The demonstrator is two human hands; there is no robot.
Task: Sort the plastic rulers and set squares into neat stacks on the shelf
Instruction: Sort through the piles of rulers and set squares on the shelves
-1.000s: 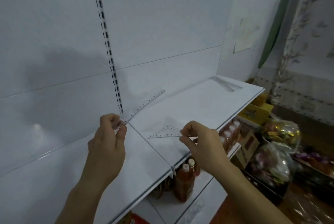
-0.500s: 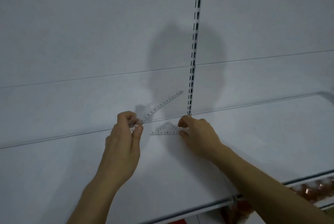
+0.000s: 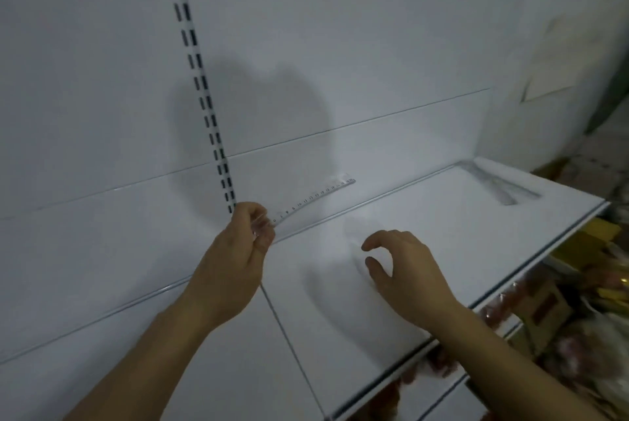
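Observation:
My left hand (image 3: 243,250) pinches one end of a clear plastic ruler (image 3: 316,196), which points up and to the right above the white shelf (image 3: 425,233). To the right of it, my right hand (image 3: 401,267) hovers over the shelf with thumb and fingers loosely curved and nothing in it. A faint blurred patch lies on the shelf just beyond its fingertips; I cannot tell whether that is the clear set square. No stack of rulers is in view.
A slotted upright (image 3: 204,87) runs down the white back panel behind my left hand. A seam (image 3: 289,335) divides the shelf boards. Below the shelf's front edge at right are bottles (image 3: 503,305) and yellow boxes (image 3: 592,240).
My right hand has let go of the small clear set square and moved right with fingers spread. The left hand still holds the ruler. The camera view has swung to the right.

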